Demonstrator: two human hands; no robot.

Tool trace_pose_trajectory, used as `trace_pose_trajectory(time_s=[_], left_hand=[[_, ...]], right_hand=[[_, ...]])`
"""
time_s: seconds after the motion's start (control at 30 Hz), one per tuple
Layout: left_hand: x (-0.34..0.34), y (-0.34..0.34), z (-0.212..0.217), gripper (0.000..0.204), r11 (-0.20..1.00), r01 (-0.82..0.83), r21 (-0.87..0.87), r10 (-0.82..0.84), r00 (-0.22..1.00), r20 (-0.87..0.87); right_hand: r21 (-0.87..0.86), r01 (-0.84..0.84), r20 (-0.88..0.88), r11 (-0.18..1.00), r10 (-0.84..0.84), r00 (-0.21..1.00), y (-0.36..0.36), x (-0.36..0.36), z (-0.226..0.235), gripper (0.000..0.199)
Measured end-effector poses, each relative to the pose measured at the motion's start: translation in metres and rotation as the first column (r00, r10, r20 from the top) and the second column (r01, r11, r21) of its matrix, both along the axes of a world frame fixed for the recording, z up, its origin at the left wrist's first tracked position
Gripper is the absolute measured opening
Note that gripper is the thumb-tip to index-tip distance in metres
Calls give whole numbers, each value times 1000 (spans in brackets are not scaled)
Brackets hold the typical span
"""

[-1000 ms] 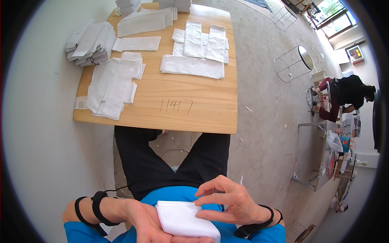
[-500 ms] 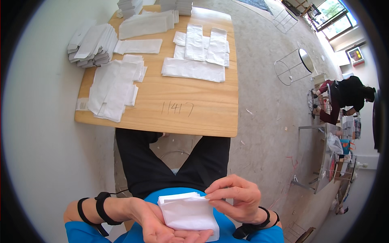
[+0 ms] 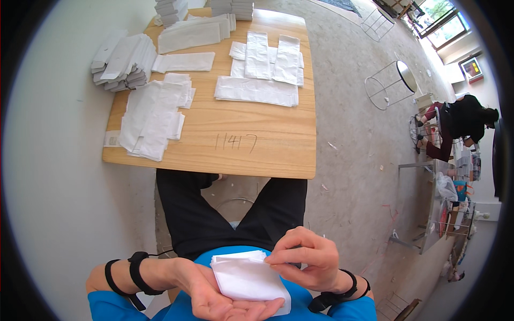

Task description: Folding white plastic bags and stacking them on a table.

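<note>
Close to my body, a small stack of white folded paper pieces (image 3: 250, 278) lies across my left hand (image 3: 222, 299). That hand is palm up, its fingers curled under the stack's lower edge. At the stack's upper right corner my right hand (image 3: 305, 259) pinches with thumb and forefinger, and the edge of the top paper is between the fingertips. Several layers fan out a little along the upper edge. How many sheets the fingertips have caught is too small to tell.
Beyond my knees stands a wooden table (image 3: 278, 139). On it are loose white paper strips (image 3: 155, 117), a crossed pile of strips (image 3: 257, 91) and a thick bundle (image 3: 126, 61). A wire-legged stool (image 3: 393, 85) stands to the right, with a seated person (image 3: 463, 120) farther off.
My right hand has moved slightly left and up along the stack's upper corner, thumb and forefinger closer together. My left hand still supports the stack. The whole view has shifted slightly.
</note>
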State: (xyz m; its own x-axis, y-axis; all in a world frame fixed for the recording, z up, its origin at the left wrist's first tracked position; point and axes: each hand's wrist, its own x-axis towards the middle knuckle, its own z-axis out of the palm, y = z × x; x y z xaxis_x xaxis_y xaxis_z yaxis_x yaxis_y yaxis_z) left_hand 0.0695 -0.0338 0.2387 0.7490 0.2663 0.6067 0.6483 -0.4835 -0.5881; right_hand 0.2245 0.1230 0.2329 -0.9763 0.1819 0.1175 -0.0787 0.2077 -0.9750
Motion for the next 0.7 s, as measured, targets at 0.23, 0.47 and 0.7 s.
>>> trace_pose_trajectory(time_s=[0.23,0.47,0.7], left_hand=[[20,-31,-12,53,924,-368,-106,372,928,29],[25,-30,-24,50,920,-391,-28,392,918,61],[26,-33,-26,45,920,-387,-58,390,920,40]], right_hand=[[553,296,-418,779,-48,907,-2,1,0,32],[527,279,-439,803,-24,898,-1,14,-4,30],[294,239,-281,925,-155,947,-7,4,-16,31]])
